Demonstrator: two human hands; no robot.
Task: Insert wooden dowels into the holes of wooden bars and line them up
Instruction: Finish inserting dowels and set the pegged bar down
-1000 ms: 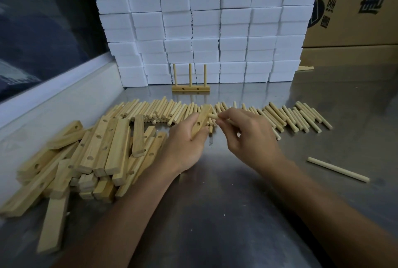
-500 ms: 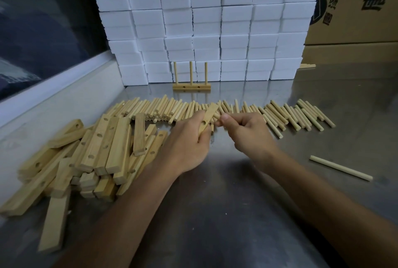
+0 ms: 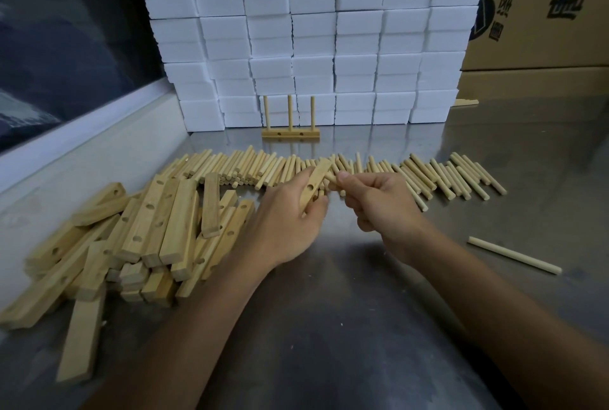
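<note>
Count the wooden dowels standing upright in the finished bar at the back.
3. All stand in the finished wooden bar before the white foam blocks: left dowel, middle dowel, right dowel. None there looks hidden.

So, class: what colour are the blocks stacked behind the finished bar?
White, clearest in the head view.

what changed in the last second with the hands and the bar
The right hand has closed in on the left hand, bringing its pinched dowel up to the bar, which the left hand has kept gripping, tilted. The finished bar with three upright dowels, the bar pile, the dowel row and the lone dowel stayed put.
</note>
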